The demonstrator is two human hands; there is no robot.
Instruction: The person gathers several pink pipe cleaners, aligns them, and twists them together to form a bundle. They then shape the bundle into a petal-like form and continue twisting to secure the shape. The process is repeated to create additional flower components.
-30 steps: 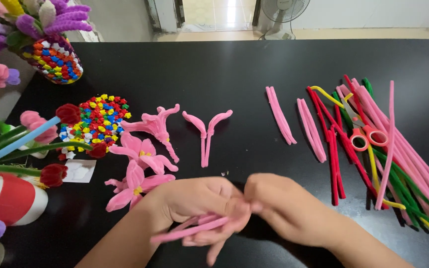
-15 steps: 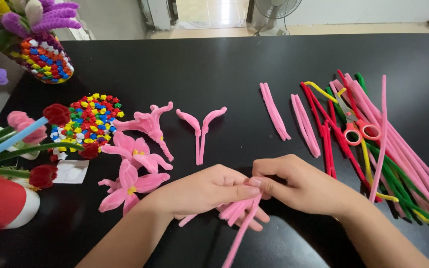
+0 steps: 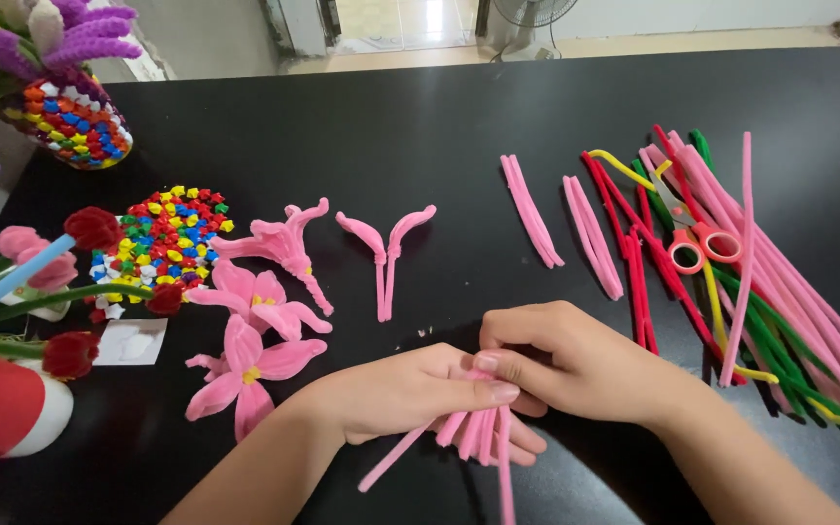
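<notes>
Home craft table (image 3: 439, 146): pipe cleaners (image 3: 780, 262), scissors (image 3: 697, 238), floor fan (image 3: 534, 12)

A glossy black tabletop (image 3: 420, 146) filled nearly the whole view. Beyond its far edge, at twelve o'clock, pale floor (image 3: 634, 44) caught bright daylight from a doorway (image 3: 401, 17). A standing fan (image 3: 532, 15) stood at one o'clock, beside a light wall (image 3: 731, 12).
</notes>
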